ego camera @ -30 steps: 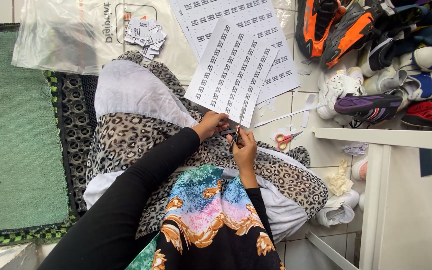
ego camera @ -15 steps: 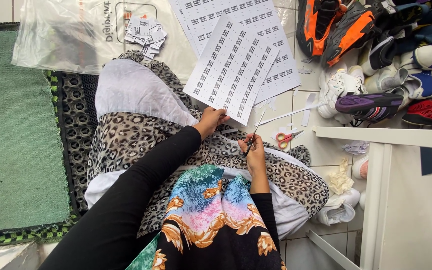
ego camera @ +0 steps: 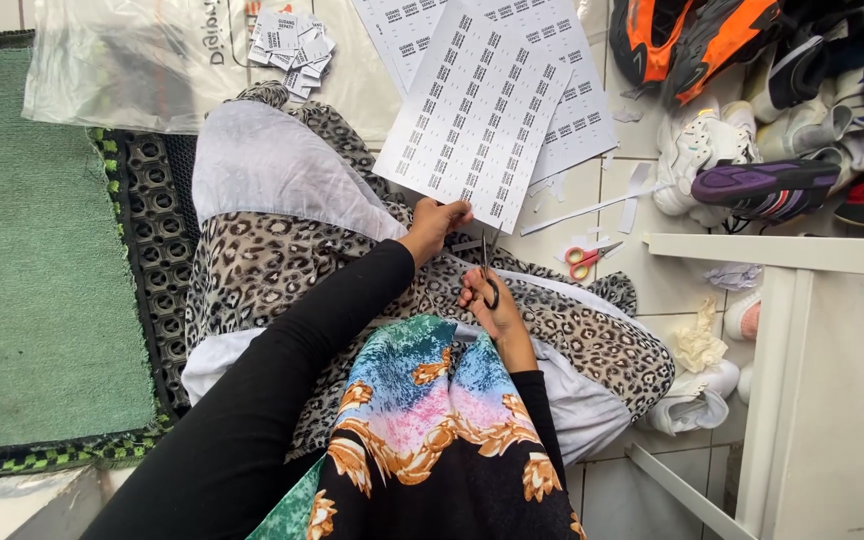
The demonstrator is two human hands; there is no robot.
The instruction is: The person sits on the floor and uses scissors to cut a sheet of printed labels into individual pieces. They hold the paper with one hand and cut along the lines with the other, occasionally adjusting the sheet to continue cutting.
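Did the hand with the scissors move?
Yes. The right hand dropped back toward the lap, farther from the red scissors on the floor.

White tiled floor (ego camera: 652,270) carried everything. Red-handled scissors (ego camera: 586,257) lay on it, green mat (ego camera: 32,250) far left of them. Shoe pile (ego camera: 772,120) sat up-right of the scissors, paper strips (ego camera: 602,205) just above.

You held a white rectangular printed label sheet (ego camera: 477,110) by its lower edge; more such sheets (ego camera: 572,90) lay beneath. Small cut white labels (ego camera: 290,45) were piled on a clear plastic bag (ego camera: 122,65).
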